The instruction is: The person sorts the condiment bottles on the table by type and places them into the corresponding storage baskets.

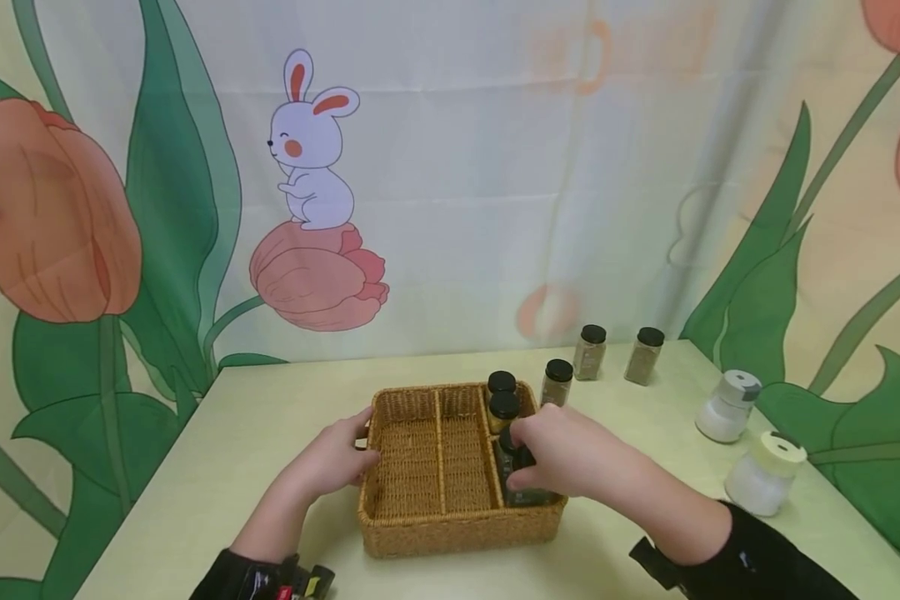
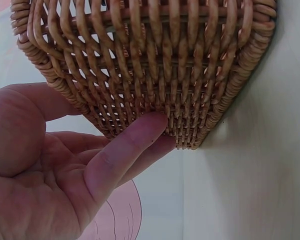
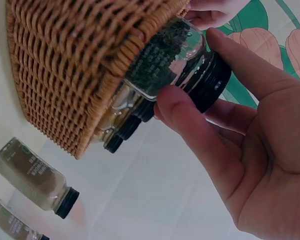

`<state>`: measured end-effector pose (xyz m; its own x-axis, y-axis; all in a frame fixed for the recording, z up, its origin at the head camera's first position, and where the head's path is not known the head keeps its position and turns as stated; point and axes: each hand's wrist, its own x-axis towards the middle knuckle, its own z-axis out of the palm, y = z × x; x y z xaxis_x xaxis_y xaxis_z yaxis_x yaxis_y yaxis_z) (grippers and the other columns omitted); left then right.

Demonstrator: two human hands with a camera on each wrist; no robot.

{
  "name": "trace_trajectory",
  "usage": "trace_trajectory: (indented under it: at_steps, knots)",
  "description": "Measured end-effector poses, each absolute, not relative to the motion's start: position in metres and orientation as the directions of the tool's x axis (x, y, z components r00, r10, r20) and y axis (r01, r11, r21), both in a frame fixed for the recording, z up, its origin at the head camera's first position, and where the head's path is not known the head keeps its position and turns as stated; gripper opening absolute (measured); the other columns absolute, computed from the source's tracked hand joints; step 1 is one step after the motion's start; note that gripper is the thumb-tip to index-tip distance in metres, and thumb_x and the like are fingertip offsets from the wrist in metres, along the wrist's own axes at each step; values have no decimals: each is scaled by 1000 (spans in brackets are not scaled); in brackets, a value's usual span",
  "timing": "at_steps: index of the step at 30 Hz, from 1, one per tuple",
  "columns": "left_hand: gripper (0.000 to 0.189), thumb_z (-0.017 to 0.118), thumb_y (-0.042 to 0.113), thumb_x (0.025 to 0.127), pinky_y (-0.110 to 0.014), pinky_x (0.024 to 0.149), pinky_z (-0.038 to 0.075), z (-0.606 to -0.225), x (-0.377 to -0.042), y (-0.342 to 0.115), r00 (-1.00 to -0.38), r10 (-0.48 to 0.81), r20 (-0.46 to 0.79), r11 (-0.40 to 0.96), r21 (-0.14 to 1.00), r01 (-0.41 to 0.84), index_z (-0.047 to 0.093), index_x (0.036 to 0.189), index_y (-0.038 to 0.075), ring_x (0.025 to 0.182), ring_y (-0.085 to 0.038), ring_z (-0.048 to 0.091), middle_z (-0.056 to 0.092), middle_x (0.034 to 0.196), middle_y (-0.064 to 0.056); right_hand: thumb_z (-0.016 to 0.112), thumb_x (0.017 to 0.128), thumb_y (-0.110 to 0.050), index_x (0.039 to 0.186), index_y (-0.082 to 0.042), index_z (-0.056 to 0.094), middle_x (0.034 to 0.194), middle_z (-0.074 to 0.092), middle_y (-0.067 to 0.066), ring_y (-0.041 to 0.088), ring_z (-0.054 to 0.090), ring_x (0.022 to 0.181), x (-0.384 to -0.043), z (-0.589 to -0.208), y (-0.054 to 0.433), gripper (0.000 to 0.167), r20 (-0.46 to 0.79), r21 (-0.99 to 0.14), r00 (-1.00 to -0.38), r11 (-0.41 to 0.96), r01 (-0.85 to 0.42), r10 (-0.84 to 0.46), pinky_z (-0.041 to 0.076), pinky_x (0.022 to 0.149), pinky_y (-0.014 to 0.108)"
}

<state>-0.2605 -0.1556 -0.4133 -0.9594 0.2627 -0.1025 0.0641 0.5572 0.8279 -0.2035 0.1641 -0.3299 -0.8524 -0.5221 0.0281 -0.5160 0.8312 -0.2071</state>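
A woven wicker basket [image 1: 461,533] with dividers stands on the table. My left hand [image 1: 341,454] grips its left side, the thumb over the rim and the fingers against the outer wall [image 2: 155,55]. My right hand [image 1: 570,450] is over the front right compartment. Its thumb and fingers pinch a glass spice jar [image 3: 165,57] near the black cap; dark green contents show through the glass, and its lower part is inside the basket. Behind it, a black-capped jar [image 1: 503,408] and another jar [image 1: 502,382] stand in the back right compartment.
Just right of the basket stands a spice jar [image 1: 557,383], with a second jar [image 1: 589,354] and a third jar [image 1: 643,357] farther back. Two white containers, one grey-lidded [image 1: 726,408] and one yellow-lidded [image 1: 765,475], stand near the table's right edge. A printed curtain [image 1: 457,167] hangs behind.
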Motion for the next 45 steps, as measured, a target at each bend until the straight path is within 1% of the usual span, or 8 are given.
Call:
trace_trajectory:
  at_steps: [5, 10, 20, 25, 35, 39, 41, 45]
  knots:
    - [79, 63, -1, 92, -37, 64, 61, -413, -260, -156, -961, 257, -101, 559, 827, 62, 25, 161, 1, 96, -25, 69, 46, 146, -35, 88, 77, -36, 74, -16, 59, 54, 40, -11, 7, 37, 48, -202, -337, 163, 35, 42, -211, -852, 829, -518, -522, 39, 47, 28]
    - [79, 64, -1, 92, -37, 64, 61, -412, -259, -157, -961, 256, -101, 559, 827, 62, 25, 161, 1, 96, -26, 69, 46, 146, -34, 88, 77, -36, 73, -15, 57, 55, 38, -10, 7, 35, 48, -200, -339, 162, 37, 41, -218, -853, 829, -516, -520, 34, 47, 27]
    - [79, 63, -1, 92, -37, 65, 62, -414, -260, -156, -961, 256, -103, 547, 835, 57, 25, 161, 1, 98, -27, 69, 46, 146, -34, 87, 77, -38, 75, -16, 57, 58, 49, -9, 8, 44, 49, -199, -344, 158, 38, 50, -181, -856, 838, -515, -515, 39, 45, 29]
    - [79, 63, -2, 91, -37, 65, 62, -416, -261, -156, -961, 256, -103, 545, 837, 56, 25, 161, 1, 98, -27, 69, 46, 146, -34, 87, 79, -39, 79, -15, 57, 60, 50, -8, 10, 48, 50, -198, -346, 158, 38, 50, -188, -862, 843, -504, -504, 41, 46, 29]
    - [80, 62, -2, 91, -37, 64, 61, -416, -262, -156, -960, 262, -100, 537, 842, 59, 24, 161, 1, 96, -26, 69, 45, 147, -35, 84, 83, -39, 84, -14, 59, 60, 51, -8, 8, 46, 50, -201, -338, 163, 35, 45, -222, -852, 827, -517, -521, 40, 46, 28]
    - [80, 63, -2, 91, -37, 65, 61, -416, -261, -156, -961, 259, -100, 539, 840, 58, 24, 161, 1, 96, -26, 69, 45, 147, -35, 81, 86, -41, 87, -15, 62, 60, 51, -10, 6, 47, 52, -204, -329, 169, 33, 79, -214, -844, 818, -533, -530, 42, 49, 29]
    - [80, 63, -2, 91, -37, 65, 61, -415, -261, -156, -961, 258, -102, 539, 840, 56, 24, 161, 1, 97, -27, 69, 44, 147, -35, 79, 87, -44, 92, -16, 65, 66, 54, -11, 5, 49, 56, -206, -323, 174, 33, 123, -185, -839, 818, -545, -531, 44, 52, 29]
    - [79, 63, -2, 92, -37, 65, 61, -415, -261, -156, -961, 255, -104, 543, 838, 53, 24, 161, 1, 98, -27, 69, 45, 147, -35, 77, 86, -52, 106, -18, 69, 85, 66, -8, 7, 58, 70, -212, -310, 182, 40, 213, -134, -835, 832, -538, -506, 50, 58, 32]
